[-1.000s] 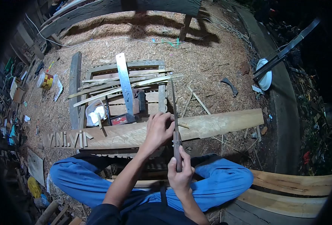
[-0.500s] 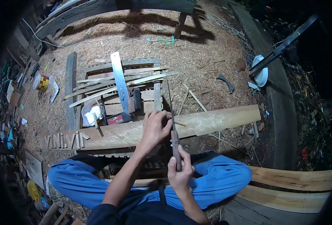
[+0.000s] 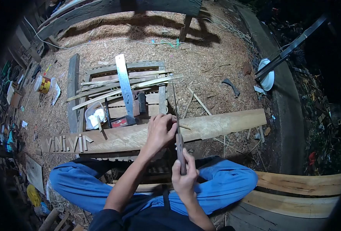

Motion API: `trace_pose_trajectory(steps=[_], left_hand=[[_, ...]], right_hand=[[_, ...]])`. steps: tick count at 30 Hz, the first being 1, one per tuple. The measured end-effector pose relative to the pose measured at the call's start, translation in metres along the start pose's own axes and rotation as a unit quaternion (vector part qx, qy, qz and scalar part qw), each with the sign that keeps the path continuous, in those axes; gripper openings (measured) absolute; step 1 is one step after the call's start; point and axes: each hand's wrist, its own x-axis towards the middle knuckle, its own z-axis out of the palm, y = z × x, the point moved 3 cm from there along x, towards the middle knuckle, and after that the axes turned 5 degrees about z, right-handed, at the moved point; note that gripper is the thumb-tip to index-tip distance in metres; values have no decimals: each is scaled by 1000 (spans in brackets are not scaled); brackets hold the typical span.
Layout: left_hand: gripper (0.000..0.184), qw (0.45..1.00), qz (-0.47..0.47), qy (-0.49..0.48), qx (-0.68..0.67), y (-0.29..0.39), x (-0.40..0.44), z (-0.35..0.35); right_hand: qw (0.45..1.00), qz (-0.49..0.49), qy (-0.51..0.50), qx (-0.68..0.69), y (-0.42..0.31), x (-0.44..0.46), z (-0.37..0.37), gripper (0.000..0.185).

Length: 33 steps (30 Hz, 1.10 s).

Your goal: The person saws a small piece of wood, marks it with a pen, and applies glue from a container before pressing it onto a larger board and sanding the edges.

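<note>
Right hand [image 3: 184, 178]: your fingers wrap the saw's handle [image 3: 181, 154] | left hand [image 3: 162, 130]: fingers curled beside blade [image 3: 175, 102], over board [image 3: 216, 125]

This is looking like a rough woodworking workshop. Shavings [image 3: 201, 57] are covering the ground, and a pallet [image 3: 162, 86] is serving as a low worktable, with slats [image 3: 128, 87], a handsaw [image 3: 124, 82], a brush [image 3: 141, 102] and a tub [image 3: 96, 115] of something white lying on it. A plank [image 3: 224, 124] is bearing raised wooden letters [image 3: 68, 144] at one end. A heavy timber bench [image 3: 120, 17] is standing beyond, a cable [image 3: 105, 41] is trailing across the shavings, boards [image 3: 293, 183] are lying at the right, and offcuts and clutter are edging the floor.
</note>
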Motion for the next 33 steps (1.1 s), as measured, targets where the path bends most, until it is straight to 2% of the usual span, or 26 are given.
trace_pose_trajectory(steps=[2, 6, 9, 11, 14, 15, 26, 28, 29, 30, 32, 33], left_hand=[[17, 1000, 7, 7, 1, -1, 2, -1], [18, 1000, 5, 5, 0, 0, 0, 0], [15, 999, 32, 31, 3, -5, -1, 3], [17, 1000, 18, 19, -1, -5, 1, 1], [18, 1000, 7, 3, -14, -2, -5, 3], [18, 1000, 8, 3, -13, -3, -3, 2], [19, 999, 30, 11, -16, 3, -2, -3], [19, 999, 43, 9, -2, 4, -3, -3], [19, 999, 41, 5, -3, 6, -6, -3], [18, 999, 40, 2, -9, 9, -6, -4], [18, 999, 36, 11, -13, 7, -1, -6], [17, 999, 39, 10, -13, 5, -1, -4]], right_hand=[[998, -49, 21, 20, 0, -13, -5, 42], [1000, 0, 1, -6, -3, 3, -1, 41], [999, -27, 17, 3, 6, -10, -7, 42], [998, -56, 29, 12, 4, -10, -7, 42], [1000, -1, 1, 12, 1, 5, 1, 41], [1000, -22, 9, -2, 3, 1, -2, 40], [1000, -19, 6, 20, 6, -9, -8, 40], [1000, -22, 14, -12, 2, 1, -2, 40], [999, 31, -2, 13, -1, 2, -2, 40], [999, 33, -2, 14, 2, -5, -4, 40], [999, -28, 20, 15, 3, -18, -13, 40], [1000, -15, 12, 12, 2, -20, -15, 40]])
